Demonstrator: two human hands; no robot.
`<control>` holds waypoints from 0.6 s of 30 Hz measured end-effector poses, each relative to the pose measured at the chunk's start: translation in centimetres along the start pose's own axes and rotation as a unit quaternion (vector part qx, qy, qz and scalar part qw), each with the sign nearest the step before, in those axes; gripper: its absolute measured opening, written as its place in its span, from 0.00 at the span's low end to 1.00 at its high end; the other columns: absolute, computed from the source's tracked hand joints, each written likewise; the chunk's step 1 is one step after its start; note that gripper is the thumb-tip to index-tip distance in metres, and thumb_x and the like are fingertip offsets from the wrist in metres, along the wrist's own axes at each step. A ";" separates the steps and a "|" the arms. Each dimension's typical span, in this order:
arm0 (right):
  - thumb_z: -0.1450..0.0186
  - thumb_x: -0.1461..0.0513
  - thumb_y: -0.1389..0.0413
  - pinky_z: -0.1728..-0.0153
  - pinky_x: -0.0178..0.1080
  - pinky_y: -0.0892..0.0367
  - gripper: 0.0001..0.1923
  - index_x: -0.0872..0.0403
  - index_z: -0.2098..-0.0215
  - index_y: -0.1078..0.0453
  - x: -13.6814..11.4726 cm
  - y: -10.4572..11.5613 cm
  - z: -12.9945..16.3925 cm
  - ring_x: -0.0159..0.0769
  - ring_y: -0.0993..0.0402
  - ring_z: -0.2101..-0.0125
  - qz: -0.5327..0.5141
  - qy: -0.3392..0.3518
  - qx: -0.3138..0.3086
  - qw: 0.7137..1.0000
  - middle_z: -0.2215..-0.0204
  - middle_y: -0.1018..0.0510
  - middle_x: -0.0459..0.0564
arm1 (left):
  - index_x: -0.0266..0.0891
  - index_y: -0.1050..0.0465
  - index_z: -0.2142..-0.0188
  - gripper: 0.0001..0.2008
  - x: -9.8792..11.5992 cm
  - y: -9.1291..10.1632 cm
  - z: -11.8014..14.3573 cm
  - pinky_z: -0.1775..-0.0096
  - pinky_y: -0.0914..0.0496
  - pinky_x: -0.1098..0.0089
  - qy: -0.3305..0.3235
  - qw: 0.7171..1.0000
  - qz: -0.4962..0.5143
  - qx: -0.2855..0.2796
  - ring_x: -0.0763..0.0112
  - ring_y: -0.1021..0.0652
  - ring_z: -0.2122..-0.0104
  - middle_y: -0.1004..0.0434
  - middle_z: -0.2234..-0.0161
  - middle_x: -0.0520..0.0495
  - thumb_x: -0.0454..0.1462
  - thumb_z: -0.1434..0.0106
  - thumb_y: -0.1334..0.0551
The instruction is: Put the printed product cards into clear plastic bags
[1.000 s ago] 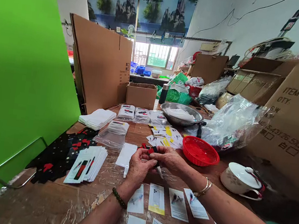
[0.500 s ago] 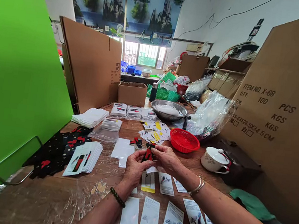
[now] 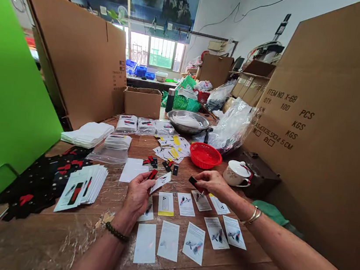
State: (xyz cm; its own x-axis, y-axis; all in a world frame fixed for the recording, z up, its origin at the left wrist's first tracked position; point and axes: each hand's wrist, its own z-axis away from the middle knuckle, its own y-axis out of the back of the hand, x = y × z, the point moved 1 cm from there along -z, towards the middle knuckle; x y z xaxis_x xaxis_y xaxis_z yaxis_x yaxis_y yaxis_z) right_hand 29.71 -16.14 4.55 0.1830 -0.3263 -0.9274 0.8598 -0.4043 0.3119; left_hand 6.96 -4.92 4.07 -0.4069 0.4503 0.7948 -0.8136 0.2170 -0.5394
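Far left, table (image 3: pixel 53 242): heap of black and red pieces (image 3: pixel 41 178), touching it a fanned stack of printed cards (image 3: pixel 83 186); behind, white folded stack (image 3: pixel 87 134) and clear bags (image 3: pixel 112 148). Centre left: left hand (image 3: pixel 137 193), closed, pinching a white card (image 3: pixel 161 181) together with a red-and-black clip (image 3: pixel 152 174), held just above the table. Below and between the hands: loose cards in rows (image 3: pixel 184 224), lying close, some edges nearly touching. Centre: small dark pieces (image 3: pixel 163 164) scattered near a blank sheet (image 3: pixel 134 169). Centre right: right hand (image 3: pixel 211 182), closed, fingertips gripping a black piece (image 3: pixel 193 181) above the row of cards. Right: red basket (image 3: pixel 205 155), lidded cup (image 3: pixel 237 173) near the right wrist, large cartons behind. Risks, judged: thin pinch on card plus clip may let one slip; a dropped piece would disturb the rows; a forearm sweep could scatter cards or knock the cup; wrinkled film on the table may snag card edges.
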 end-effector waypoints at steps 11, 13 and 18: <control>0.46 0.67 0.41 0.83 0.31 0.39 0.05 0.58 0.70 0.28 5.1 0.6 2.6 0.28 0.34 0.85 -0.075 -0.079 0.046 0.993 0.81 0.26 0.45 | 0.34 0.25 0.65 0.16 -1.3 -0.3 1.8 0.70 0.25 0.75 0.032 0.999 0.000 -0.026 0.73 0.20 0.73 0.18 0.67 0.45 0.21 0.54 0.34; 0.44 0.67 0.42 0.82 0.32 0.37 0.05 0.58 0.68 0.28 5.1 0.6 2.7 0.29 0.33 0.84 -0.051 -0.071 0.060 0.994 0.80 0.25 0.45 | 0.35 0.25 0.65 0.17 -1.5 -0.5 2.1 0.70 0.25 0.75 0.022 0.999 -0.007 -0.034 0.73 0.20 0.72 0.18 0.65 0.45 0.23 0.55 0.33; 0.41 0.69 0.45 0.68 0.35 0.33 0.07 0.57 0.68 0.25 4.8 -0.2 3.1 0.37 0.26 0.70 0.257 0.081 0.156 0.950 0.71 0.21 0.52 | 0.35 0.23 0.63 0.18 -2.5 -0.9 2.8 0.73 0.27 0.73 0.030 0.995 -0.065 -0.065 0.71 0.21 0.75 0.17 0.68 0.44 0.29 0.57 0.30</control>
State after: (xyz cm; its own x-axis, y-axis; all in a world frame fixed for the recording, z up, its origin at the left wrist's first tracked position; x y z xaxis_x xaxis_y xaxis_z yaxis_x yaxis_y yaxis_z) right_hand 28.91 -20.31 0.67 0.6328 -0.4244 -0.6476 0.4578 -0.4694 0.7550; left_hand 7.52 -8.67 3.30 -0.2728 0.4612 0.8443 -0.7952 0.3859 -0.4677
